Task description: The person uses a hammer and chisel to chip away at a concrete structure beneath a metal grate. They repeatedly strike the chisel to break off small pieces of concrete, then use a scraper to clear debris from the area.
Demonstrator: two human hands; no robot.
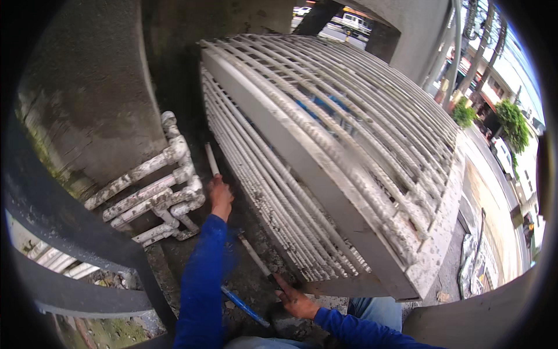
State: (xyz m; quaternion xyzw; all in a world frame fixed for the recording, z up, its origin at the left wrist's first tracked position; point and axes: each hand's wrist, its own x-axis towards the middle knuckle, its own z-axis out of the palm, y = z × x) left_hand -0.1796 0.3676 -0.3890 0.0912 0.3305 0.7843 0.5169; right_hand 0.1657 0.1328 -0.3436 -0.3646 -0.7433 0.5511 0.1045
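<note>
Head view, left fingers wrapped around white rod, right fingers gripping second rod

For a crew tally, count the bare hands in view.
2: left hand between the white pipes and the barred cage; right hand by the cage's lower edge. Others on the distant street would be too small to tell.

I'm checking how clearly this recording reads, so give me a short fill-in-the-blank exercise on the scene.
1. Both sleeves are the colour ____.
2. Of the left hand and right hand, the ____ is nearer the picture's lower edge.
3. In the picture, the blue rod lies to the ____ of the right hand.

Missing words: blue; right hand; left.
</note>
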